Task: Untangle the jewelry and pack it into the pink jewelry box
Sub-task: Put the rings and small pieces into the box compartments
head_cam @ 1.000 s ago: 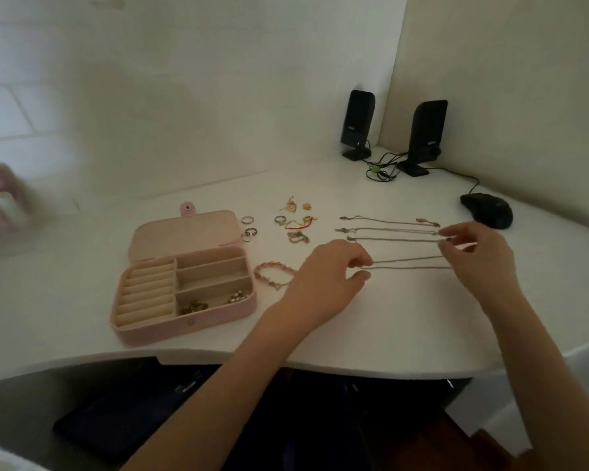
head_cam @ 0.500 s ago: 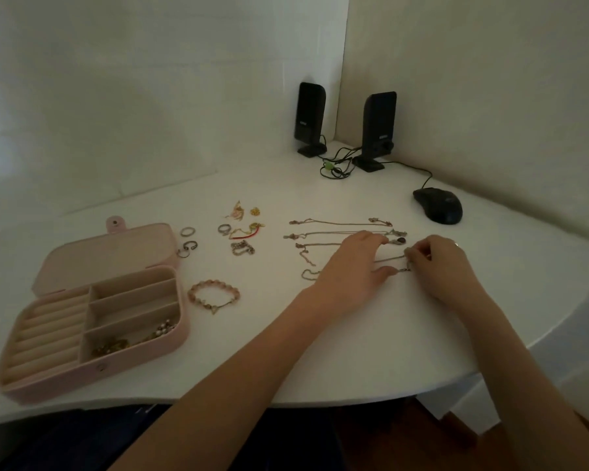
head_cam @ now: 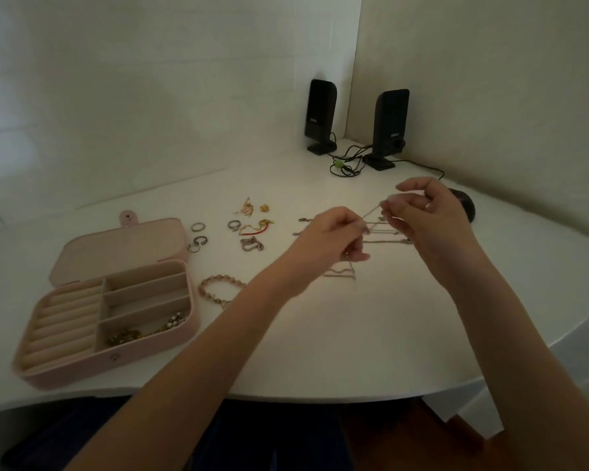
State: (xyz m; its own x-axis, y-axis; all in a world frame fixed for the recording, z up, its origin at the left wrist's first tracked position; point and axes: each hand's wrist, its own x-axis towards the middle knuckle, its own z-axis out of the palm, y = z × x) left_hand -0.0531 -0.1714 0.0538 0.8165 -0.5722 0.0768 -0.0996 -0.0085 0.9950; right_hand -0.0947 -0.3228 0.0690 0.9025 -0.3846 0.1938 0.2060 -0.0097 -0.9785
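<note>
The pink jewelry box point(head_cam: 143, 350) lies open at the left of the white desk, with some jewelry in its front compartment. My left hand point(head_cam: 330, 241) and my right hand point(head_cam: 425, 215) are raised above the desk and both pinch a thin chain necklace point(head_cam: 371, 212); its loose end point(head_cam: 340, 273) hangs down to the desk. More chains point(head_cam: 385, 240) lie stretched out under the hands, partly hidden. A pink bead bracelet point(head_cam: 220, 288) lies right of the box. Rings point(head_cam: 198, 227), earrings point(head_cam: 247, 206) and a red-and-gold piece point(head_cam: 257, 229) lie behind it.
Two black speakers point(head_cam: 320, 115) stand in the back corner with tangled cables point(head_cam: 346, 164). A black mouse point(head_cam: 464, 207) sits behind my right hand. The desk's curved front edge point(head_cam: 320, 396) runs close below my forearms.
Both hands have lifted off the desk, raising one chain that lay stretched flat a second ago. The view has shifted, so the box now sits further left.
</note>
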